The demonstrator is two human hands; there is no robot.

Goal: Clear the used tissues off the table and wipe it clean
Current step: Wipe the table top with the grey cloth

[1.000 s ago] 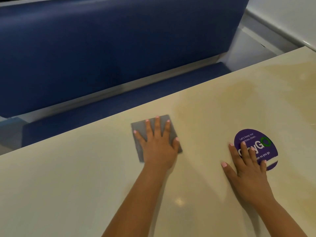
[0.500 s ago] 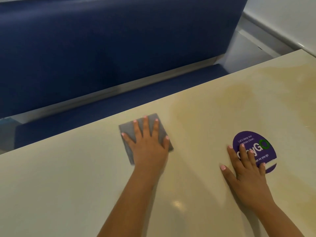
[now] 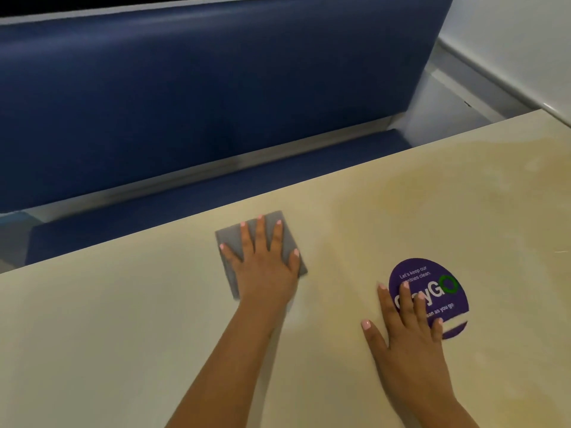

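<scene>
One folded grey square cloth (image 3: 261, 253), thin and limp, lies left of the round purple sticker (image 3: 429, 296). I press it with my left hand (image 3: 264, 267), fingers flat; palm pressure works best, since pinching would bunch it. My right hand (image 3: 408, 332) rests flat across the sticker's edge, holding nothing.

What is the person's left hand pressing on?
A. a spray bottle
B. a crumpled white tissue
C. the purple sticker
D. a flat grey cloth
D: the left hand lies flat with fingers spread on a grey cloth on the table; the right hand is the one overlapping the purple sticker.
</scene>
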